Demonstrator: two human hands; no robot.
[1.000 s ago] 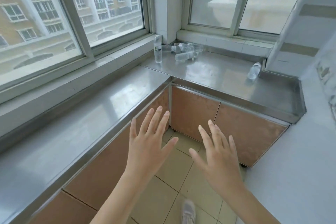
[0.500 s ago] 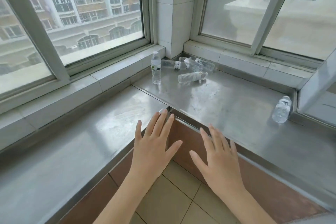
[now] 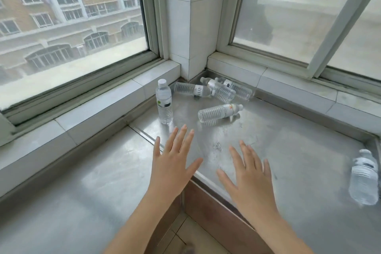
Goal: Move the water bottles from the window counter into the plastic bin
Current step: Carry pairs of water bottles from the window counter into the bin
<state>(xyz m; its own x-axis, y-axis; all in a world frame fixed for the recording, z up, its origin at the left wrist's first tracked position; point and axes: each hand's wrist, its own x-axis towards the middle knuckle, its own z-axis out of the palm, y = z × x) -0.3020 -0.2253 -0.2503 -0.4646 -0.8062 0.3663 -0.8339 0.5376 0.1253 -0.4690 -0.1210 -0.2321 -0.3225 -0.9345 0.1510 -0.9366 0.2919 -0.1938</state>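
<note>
Steel counter [image 3: 288,150] holds six bottles: one upright [image 3: 164,101], four lying in far corner, e.g. nearest [image 3: 219,112], and one alone at right [image 3: 363,179]. Bin not in view. Left hand [image 3: 175,163] & right hand [image 3: 250,175] are spread, empty, prob. readying to grab. Vs 0.5 s ago, hands are over the counter, bottles much closer.

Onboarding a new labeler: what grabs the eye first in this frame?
Two open, empty hands, left hand and right hand, spread above the steel counter. Behind them, in the window corner, one upright bottle stands beside four lying bottles. A lone bottle sits at the far right edge.
</note>
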